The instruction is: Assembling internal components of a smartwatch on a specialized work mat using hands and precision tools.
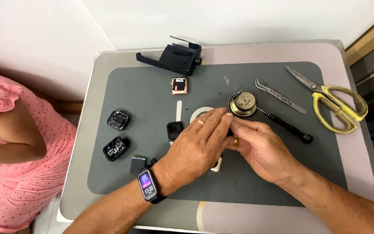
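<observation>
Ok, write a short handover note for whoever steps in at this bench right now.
Left hand and right hand meet at mat centre, fingertips pinching a small part, mostly hidden.
Round brass movement lies just beyond the fingers, screwdriver beside it.
Tweezers and scissors lie right, unused.
Two open watch cases and a black watch lie left.
Done or left: cannot tell.
</observation>
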